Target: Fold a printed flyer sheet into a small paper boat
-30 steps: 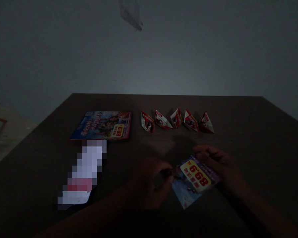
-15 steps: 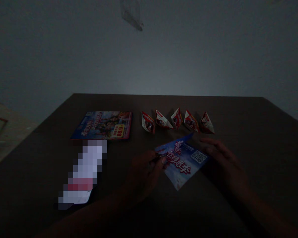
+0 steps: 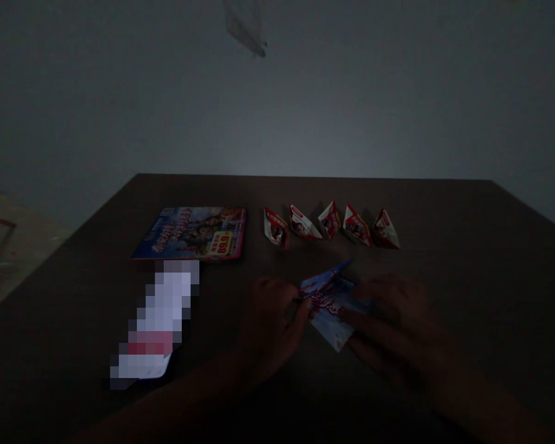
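A blue printed paper sheet (image 3: 335, 327) with pink-and-white lettering lies partly folded on the table, one flap raised along its upper left. My left hand (image 3: 275, 320) pinches its left corner between thumb and fingers. My right hand (image 3: 398, 320) reaches over the sheet's right side, its fingers stretched out and apart, blurred by motion. It covers the right part of the sheet, and whether it presses on the paper is hard to see. Behind the sheet stand several folded red-and-white paper pieces (image 3: 303, 225) in a row.
At the left lies a stack of colourful printed leaflets (image 3: 189, 234) with a yellow price label. In front of it is a phone (image 3: 155, 370), its bright screen pixelated. The dark wooden table (image 3: 467, 216) meets a grey wall (image 3: 351, 92). The light is dim.
My right hand has moved left from beside the sheet to over its right part, covering the printed square code. The sheet has shifted slightly; my left hand keeps its pinch.
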The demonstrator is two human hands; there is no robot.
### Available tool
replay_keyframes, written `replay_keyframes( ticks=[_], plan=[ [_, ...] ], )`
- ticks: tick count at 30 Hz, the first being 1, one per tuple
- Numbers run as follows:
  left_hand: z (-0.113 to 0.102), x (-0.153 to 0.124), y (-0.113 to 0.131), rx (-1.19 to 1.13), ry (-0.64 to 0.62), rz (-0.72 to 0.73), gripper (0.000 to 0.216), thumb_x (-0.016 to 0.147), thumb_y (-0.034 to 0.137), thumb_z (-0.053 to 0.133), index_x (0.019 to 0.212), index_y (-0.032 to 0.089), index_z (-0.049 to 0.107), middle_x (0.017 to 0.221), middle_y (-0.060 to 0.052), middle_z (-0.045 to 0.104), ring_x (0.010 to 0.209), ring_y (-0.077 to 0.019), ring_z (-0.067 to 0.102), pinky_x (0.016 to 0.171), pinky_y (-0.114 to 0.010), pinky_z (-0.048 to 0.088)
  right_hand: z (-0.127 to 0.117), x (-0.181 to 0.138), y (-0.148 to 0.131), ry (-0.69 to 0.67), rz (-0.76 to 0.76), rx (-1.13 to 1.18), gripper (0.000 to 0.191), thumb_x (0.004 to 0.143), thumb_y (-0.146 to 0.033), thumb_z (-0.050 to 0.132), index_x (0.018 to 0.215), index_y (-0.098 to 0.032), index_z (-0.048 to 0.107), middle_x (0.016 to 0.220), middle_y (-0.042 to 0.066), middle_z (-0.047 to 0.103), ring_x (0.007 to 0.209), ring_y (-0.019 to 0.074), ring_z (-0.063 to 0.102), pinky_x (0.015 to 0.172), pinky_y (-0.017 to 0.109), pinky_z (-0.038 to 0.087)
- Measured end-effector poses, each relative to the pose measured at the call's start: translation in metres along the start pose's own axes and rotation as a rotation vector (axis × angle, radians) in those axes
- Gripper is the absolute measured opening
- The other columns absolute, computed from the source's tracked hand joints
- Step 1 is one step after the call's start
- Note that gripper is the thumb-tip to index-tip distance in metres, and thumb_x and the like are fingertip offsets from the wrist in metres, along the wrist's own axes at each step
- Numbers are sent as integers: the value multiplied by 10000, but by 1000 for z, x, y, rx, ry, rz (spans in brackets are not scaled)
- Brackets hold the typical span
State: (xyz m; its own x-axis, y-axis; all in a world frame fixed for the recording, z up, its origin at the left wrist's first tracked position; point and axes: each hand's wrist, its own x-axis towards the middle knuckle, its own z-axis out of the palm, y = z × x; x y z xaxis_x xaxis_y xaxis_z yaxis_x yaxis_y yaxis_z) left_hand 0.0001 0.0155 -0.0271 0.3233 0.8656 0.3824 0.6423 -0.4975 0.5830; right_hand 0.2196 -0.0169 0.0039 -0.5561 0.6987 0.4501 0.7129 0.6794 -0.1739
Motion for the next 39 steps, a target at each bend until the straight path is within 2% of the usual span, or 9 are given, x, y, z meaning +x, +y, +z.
replay_keyframes(
  ticks=[3,5,11,21,23,27,30,36,39],
  plan=[
    [-1,2,2,-47,-70,53,63,827,192,550,772,177,575,812,-26,640,817,-180,555,821,-386,392,3,4,-2,-168,-118,92,284,817,-178,585,1097,-224,591,1189,89,581,1123,270,496,938,455,406],
    [-2,3,3,-61,-119,64,67,831,186,549,790,182,601,867,-24,652,871,-185,552,853,-402,368,6,7,-2,-232,-128,134,277,820,-161,575,1091,-209,601,1199,80,595,1144,242,498,965,415,406],
    [-3,4,-1,8,-159,34,130,842,222,553,926,206,650,931,-27,641,938,-203,532,880,-425,341,8,7,-1,-287,-88,170,232,823,-189,573,1043,-215,640,1237,70,590,1169,236,500,985,416,410],
    [1,1,-7,142,-63,-49,143,800,251,600,907,163,566,1107,-97,573,1052,-259,506,910,-471,360,12,7,4,-341,-36,220,233,795,-196,603,1018,-243,650,1207,40,607,1156,229,513,952,430,431],
    [2,0,-8,117,-11,-68,227,778,230,619,965,162,512,1122,-108,551,1062,-259,501,903,-458,382,12,7,4,-337,-40,227,241,791,-182,602,1020,-242,646,1190,41,614,1146,225,519,948,427,432],
    [4,-2,-8,61,85,-75,546,733,191,661,1196,178,373,1206,-126,486,1137,-278,461,935,-467,391,14,8,6,-336,-41,246,217,790,-187,601,997,-235,647,1176,46,623,1125,223,533,935,423,439],
    [2,-2,-6,-33,64,-23,539,749,145,635,1214,217,370,1252,-112,450,1177,-262,445,969,-440,391,15,7,7,-342,-38,261,216,790,-206,608,998,-242,652,1164,51,630,1111,230,542,922,426,445],
    [1,-4,-6,-114,41,10,503,746,118,613,1186,225,396,1150,-91,523,1072,-237,519,895,-391,443,15,7,8,-346,-28,272,256,790,-220,617,1045,-238,634,1173,53,626,1139,226,524,955,425,421],
    [0,-5,-5,-126,64,28,359,758,116,596,1075,209,456,972,-55,555,878,-184,559,748,-312,465,15,7,9,-333,-24,276,243,787,-215,615,1029,-233,635,1158,58,634,1125,228,534,947,424,427]
  ],
)
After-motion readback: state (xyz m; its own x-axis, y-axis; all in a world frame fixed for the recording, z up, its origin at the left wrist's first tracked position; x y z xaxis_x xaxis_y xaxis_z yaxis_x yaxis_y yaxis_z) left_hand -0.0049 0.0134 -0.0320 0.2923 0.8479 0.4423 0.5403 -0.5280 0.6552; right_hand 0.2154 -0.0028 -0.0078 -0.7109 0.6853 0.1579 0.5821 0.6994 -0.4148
